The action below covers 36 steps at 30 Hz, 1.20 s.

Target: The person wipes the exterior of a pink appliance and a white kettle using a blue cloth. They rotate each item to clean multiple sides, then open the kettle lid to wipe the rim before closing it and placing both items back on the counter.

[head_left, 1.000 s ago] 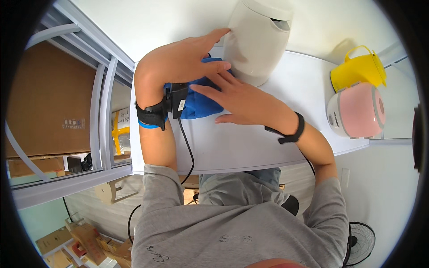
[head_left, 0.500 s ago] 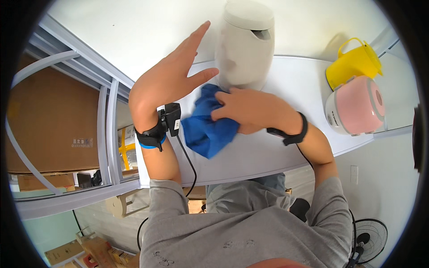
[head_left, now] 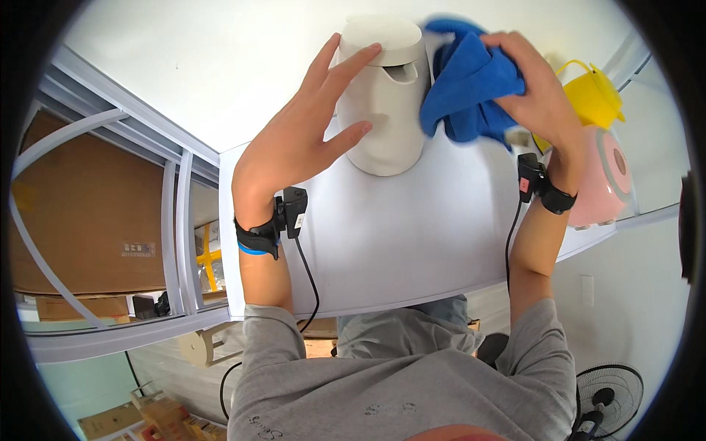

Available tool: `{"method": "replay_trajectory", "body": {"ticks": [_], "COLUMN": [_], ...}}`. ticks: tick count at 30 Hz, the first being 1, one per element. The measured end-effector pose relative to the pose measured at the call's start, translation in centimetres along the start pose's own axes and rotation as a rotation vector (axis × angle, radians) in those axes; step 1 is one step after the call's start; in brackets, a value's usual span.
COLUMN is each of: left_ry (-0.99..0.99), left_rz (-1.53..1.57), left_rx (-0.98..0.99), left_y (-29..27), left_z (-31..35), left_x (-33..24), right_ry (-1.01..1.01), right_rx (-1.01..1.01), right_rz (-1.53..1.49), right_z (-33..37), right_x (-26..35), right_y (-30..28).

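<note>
A white kettle-shaped jug (head_left: 385, 132) with a lid and a front spout stands upright on the white table (head_left: 397, 235). My left hand (head_left: 312, 125) is at its left side, fingers spread, the index fingertip over the lid's front edge and the thumb in front of the body; whether they touch it I cannot tell. A blue cloth (head_left: 471, 88) is bunched in my right hand (head_left: 540, 92), against or close beside the jug's right side. Its edges are smeared by motion. The jug's handle is not visible.
On the right stand a yellow pitcher (head_left: 596, 95) and a pink and white lunch-box-like appliance (head_left: 599, 176), both partly behind my right arm. A metal-framed rack (head_left: 173, 228) with a large cardboard box (head_left: 88, 213) borders the left. A fan (head_left: 607, 400) stands at lower right.
My right hand has carried the blue cloth from the jug's front up to its right side. The jug sits slightly further left and more upright. My left hand has come nearer its lid.
</note>
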State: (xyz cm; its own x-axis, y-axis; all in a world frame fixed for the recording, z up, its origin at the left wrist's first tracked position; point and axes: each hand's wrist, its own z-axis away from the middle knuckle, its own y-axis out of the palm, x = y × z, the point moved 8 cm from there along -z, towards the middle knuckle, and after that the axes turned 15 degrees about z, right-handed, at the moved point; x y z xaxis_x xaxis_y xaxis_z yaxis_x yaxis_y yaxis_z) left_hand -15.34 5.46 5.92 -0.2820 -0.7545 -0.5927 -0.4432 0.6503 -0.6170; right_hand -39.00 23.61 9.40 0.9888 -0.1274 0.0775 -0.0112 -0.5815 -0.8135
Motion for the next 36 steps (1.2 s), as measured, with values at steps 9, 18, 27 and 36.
{"method": "replay_trajectory", "body": {"ticks": [9, 18, 27, 36], "left_ry": [0.017, -0.027, -0.030, 0.005], "left_rz": [0.014, -0.027, -0.134, -0.151], "left_rx": [-0.001, -0.044, -0.097, -0.101], "left_y": [0.1, 0.7, 1.4, 1.6], "left_z": [0.3, 0.1, -0.2, -0.1], "left_x": [0.2, -0.2, -0.4, -0.6], "right_ry": [-0.148, 0.061, -0.014, 0.267], "right_rx": [-0.052, 0.765, 0.340, 0.029], "right_rz": [-0.291, 0.079, -0.167, -0.816], "right_z": [-2.2, 2.3, -0.7, -1.5], "right_x": [3.6, 0.7, 1.1, 2.7], "right_y": [5.6, 17.1, 10.1, 4.8]}}
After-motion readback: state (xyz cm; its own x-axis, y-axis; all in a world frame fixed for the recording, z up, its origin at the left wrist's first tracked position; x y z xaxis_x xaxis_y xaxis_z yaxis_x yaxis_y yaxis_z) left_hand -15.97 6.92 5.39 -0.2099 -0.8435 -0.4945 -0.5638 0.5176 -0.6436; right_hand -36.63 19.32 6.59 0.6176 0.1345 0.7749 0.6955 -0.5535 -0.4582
